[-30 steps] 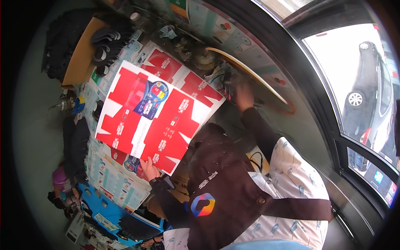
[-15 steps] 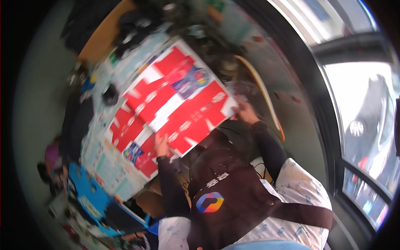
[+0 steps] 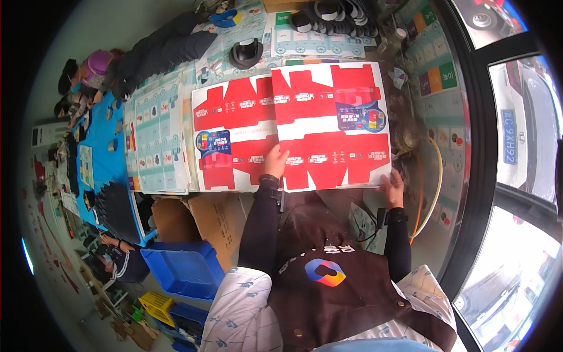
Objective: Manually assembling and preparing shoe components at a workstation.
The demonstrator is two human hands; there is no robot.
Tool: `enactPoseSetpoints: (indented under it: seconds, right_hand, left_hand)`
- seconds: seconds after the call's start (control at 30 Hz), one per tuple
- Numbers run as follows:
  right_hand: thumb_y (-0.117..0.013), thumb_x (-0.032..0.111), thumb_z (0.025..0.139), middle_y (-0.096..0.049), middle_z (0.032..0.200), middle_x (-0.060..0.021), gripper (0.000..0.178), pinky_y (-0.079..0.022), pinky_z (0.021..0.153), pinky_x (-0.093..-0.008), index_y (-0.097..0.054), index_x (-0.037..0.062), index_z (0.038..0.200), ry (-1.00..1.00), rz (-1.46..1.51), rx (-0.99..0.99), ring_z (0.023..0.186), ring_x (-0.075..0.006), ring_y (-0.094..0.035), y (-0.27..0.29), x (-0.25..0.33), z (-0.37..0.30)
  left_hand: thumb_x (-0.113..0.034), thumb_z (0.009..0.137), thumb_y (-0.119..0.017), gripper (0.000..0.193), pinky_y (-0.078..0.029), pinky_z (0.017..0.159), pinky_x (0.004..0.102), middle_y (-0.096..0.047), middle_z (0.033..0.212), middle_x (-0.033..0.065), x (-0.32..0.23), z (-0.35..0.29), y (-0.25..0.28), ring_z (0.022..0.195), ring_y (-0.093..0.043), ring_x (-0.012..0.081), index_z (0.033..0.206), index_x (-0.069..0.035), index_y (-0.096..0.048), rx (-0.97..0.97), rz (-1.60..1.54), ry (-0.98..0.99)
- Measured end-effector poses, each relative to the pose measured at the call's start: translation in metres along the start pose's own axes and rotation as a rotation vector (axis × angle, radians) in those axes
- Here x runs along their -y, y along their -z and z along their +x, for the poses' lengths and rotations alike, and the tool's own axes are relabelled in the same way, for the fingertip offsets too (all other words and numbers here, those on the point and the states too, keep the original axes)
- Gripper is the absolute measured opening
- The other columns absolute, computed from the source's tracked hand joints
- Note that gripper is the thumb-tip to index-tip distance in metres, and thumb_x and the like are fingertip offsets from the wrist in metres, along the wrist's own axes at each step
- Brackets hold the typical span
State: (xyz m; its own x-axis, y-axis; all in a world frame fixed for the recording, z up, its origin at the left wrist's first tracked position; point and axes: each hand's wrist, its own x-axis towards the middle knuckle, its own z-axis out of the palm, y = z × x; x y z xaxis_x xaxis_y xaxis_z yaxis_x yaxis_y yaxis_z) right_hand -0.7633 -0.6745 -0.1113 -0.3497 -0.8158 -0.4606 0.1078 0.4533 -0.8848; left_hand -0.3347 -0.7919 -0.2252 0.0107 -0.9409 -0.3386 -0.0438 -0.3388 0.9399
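Pinching one top sheet [image 3: 337, 126], red and white, at the left edge near the lower corner with the left hand [image 3: 275, 162], with the thumb on the printed face. Touching the lower right corner of the same sheet with the right hand [image 3: 393, 183], with fingers bent at the edge; impossible to tell whether pinching or only resting there. Two hands in all, with one dark band [image 3: 396, 216] on each wrist. Two red sheets to count: the top sheet at the right, overlapping the right side of one lower sheet [image 3: 234, 111], both over the surface [image 3: 221, 58]. Farther left, a layer of teal sheets [image 3: 155, 135], too closely laid to count. Just beyond the lower sheet, one black curved piece [image 3: 246, 54] by itself; farther off, one blue ring [image 3: 224, 17]. At the upper right, a nested row of black pieces [image 3: 340, 14], too tight to count. At the upper left, one long dark heap [image 3: 164, 56]. Below, near the left arm, one blue bin [image 3: 182, 267], with one yellow crate [image 3: 157, 308] lower down. To the right, one pale tube [image 3: 440, 176], curved.
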Motion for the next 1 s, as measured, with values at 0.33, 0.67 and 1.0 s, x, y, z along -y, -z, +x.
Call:
enactPoseSetpoints:
  seconds: [0.33, 0.67, 1.0]
  right_hand:
    - [-0.073, 0.018, 0.097, -0.071, 0.098, 0.0031, 0.018, -0.055, 0.059, -0.0251, -0.069, 0.0109, 0.113, 0.092, -0.051, -0.068, 0.078, -0.0061, -0.065, 0.002, -0.03, 0.007]
    - [-0.073, 0.018, 0.097, -0.071, 0.092, 0.0043, 0.017, -0.046, 0.051, -0.0236, -0.069, 0.0108, 0.112, 0.037, -0.061, -0.133, 0.071, -0.0048, -0.063, -0.006, -0.034, -0.004]
    - [-0.074, 0.016, 0.097, -0.071, 0.094, 0.0019, 0.02, -0.046, 0.055, -0.0238, -0.068, 0.0052, 0.113, 0.074, -0.021, -0.102, 0.072, -0.0047, -0.062, -0.011, -0.037, -0.004]
  left_hand:
    - [-0.024, 0.096, -0.069, 0.037, -0.054, 0.08, 0.0411, -0.073, 0.099, 0.0229, 0.059, 0.016, -0.013, 0.092, -0.072, 0.0358, 0.118, 0.005, -0.062, 0.023, 0.022, -0.011]
    - [-0.019, 0.096, -0.068, 0.032, -0.055, 0.081, 0.0405, -0.074, 0.101, 0.0223, 0.064, 0.012, -0.01, 0.094, -0.073, 0.034, 0.115, 0.006, -0.062, 0.009, 0.154, 0.027]
    - [-0.023, 0.095, -0.071, 0.031, -0.055, 0.079, 0.0417, -0.075, 0.097, 0.0216, 0.055, 0.004, -0.002, 0.093, -0.073, 0.0352, 0.109, 0.004, -0.065, -0.013, 0.186, 0.094]
